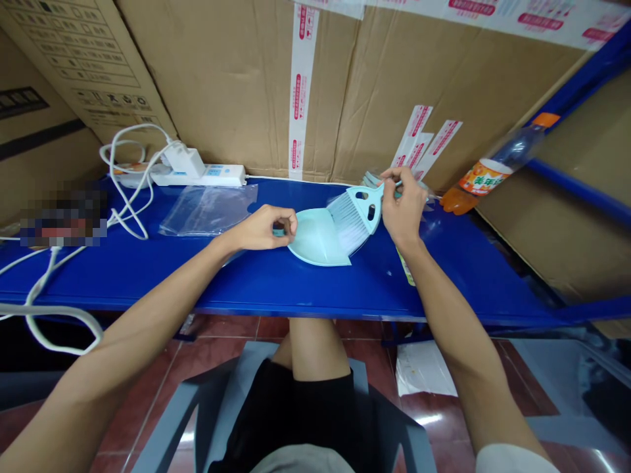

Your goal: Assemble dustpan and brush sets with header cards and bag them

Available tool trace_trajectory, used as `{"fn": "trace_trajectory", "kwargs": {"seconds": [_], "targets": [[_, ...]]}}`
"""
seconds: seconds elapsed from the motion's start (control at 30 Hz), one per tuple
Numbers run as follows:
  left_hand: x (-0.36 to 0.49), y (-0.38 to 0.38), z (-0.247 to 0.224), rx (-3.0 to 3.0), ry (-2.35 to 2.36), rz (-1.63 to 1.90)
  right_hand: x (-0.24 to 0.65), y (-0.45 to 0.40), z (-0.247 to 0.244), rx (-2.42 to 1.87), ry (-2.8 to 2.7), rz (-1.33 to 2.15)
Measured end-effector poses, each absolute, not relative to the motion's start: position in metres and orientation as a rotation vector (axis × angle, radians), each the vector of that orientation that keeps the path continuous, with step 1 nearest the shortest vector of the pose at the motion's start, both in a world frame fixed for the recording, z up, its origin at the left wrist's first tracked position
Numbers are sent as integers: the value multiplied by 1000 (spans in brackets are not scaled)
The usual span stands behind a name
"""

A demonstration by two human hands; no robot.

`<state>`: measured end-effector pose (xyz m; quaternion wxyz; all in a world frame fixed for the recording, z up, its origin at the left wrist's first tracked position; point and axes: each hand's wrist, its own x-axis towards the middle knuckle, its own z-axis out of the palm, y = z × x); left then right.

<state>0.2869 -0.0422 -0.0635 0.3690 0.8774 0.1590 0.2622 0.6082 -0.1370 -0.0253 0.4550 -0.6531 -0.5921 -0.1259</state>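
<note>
My left hand (pixel 269 228) is closed around the handle end of a pale turquoise dustpan (pixel 319 240), which lies over the middle of the blue tabletop. In my right hand (pixel 405 205) is the handle of a matching small hand brush (pixel 355 213). Its pale bristles point left and meet the open side of the dustpan. The brush looks slightly smeared by motion. Behind my right hand, some pale turquoise prongs (pixel 371 179) show in part; I cannot make out what they belong to.
A clear plastic bag (pixel 207 210) lies left of my left hand. Further back is a white power strip (pixel 217 175) with looped white cables (pixel 129 217). An orange-capped drink bottle (pixel 486 177) leans at the right. Cardboard (pixel 236 85) rises behind the blue table (pixel 276 289).
</note>
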Motion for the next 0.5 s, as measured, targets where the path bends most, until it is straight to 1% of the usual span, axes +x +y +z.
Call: {"fn": "trace_trajectory", "kwargs": {"seconds": [0.07,0.13,0.23,0.33,0.5], "targets": [[289,-44,-65,2289,418,713,605,-143,-20,-1624,-1492,-481],[292,-46,-64,2340,404,745,603,-147,-20,-1603,-1529,-550],[295,-50,-61,2396,377,755,599,-150,-24,-1525,-1669,-560],[294,-50,-59,2421,372,732,589,-154,-28,-1448,-1921,-517],[292,-45,-70,2375,353,704,551,-159,-39,-1401,-2253,-503]]}}
